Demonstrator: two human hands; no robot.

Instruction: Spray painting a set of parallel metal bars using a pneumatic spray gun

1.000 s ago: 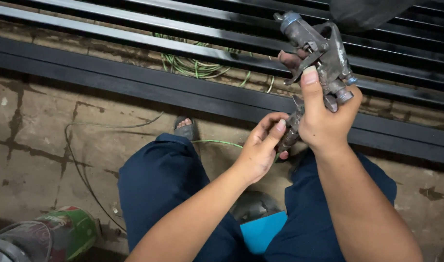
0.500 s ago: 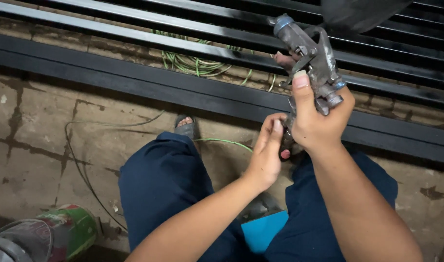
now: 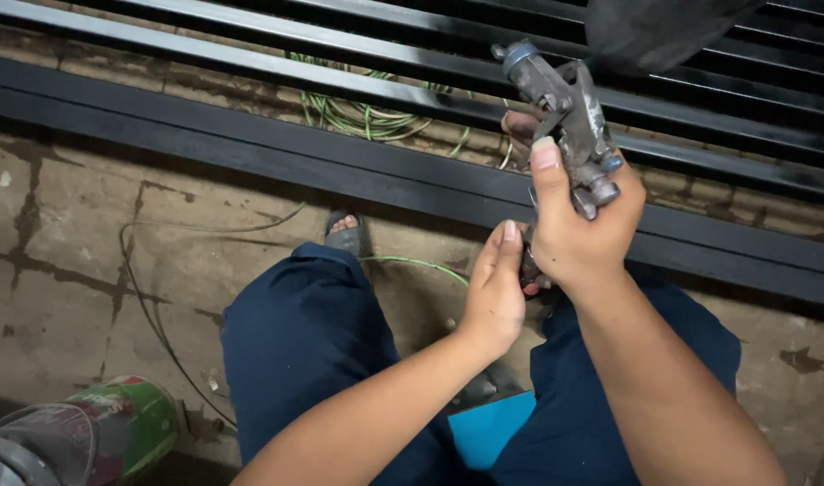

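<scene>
The right hand is wrapped tight around the handle of a grey metal spray gun. The thumb lies flat up the side of it, and 1 finger reaches round the front by the trigger. The gun is held up in the air, with its round nozzle pointing up and to the left, so the bottom end is easy to reach.

The left hand comes up from below, right beside the right hand. Its fingers are curled in at the bottom of the gun's handle, and the thumb sticks up straight. The fingertips are hidden behind the right hand, so I cannot tell if they pinch anything there. Holding the gun firm with 1 hand lets the other hand work on the low end.

The person sits low, with knees apart in dark blue trousers. A foot in a grey sandal rests on the ground.

The floor is old concrete, cracked and stained. Long black metal bars lie across it in front of the knees. A bundle of green wire sits between the bars, and a thin dark cord snakes over the concrete. A green and red can lies at the bottom left. Something bright blue shows between the legs.
</scene>
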